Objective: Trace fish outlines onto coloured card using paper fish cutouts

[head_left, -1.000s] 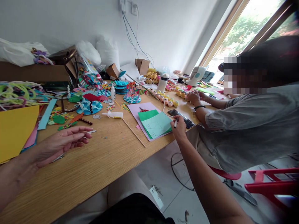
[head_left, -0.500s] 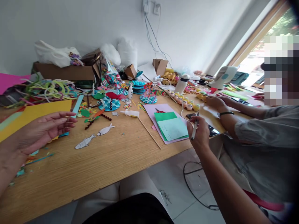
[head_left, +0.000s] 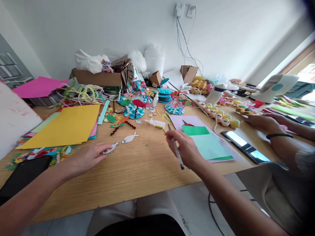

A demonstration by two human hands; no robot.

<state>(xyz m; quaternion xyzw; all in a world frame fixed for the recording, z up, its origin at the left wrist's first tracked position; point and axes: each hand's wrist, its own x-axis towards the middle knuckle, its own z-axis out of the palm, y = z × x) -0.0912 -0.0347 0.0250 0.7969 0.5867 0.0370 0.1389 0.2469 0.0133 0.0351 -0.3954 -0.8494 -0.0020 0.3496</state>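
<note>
My left hand (head_left: 90, 156) is low over the table, its fingers closed at the edge of a grey paper fish (head_left: 113, 147) and covering part of it. Just beyond lies a second, paler paper fish (head_left: 130, 138), flat on the wood. Between the fingers of my right hand (head_left: 184, 147) is a pen (head_left: 177, 153), slanting down toward me. That hand hovers left of a light green sheet (head_left: 209, 146), which rests over a darker green sheet (head_left: 197, 130) on lilac paper (head_left: 175, 120). A white glue bottle (head_left: 156, 123) lies on its side past the pen.
Yellow card (head_left: 66, 126) and a black phone (head_left: 24, 175) lie on the left. Paper-plate crafts (head_left: 134, 110) and pipe cleaners (head_left: 83, 93) fill the back. At right, a lit phone (head_left: 246, 147) is near another person's hand (head_left: 265, 124).
My left hand has come down from the air onto the grey paper fish. My right hand, still with the pen, has moved left of the green sheets. The view has turned left.
</note>
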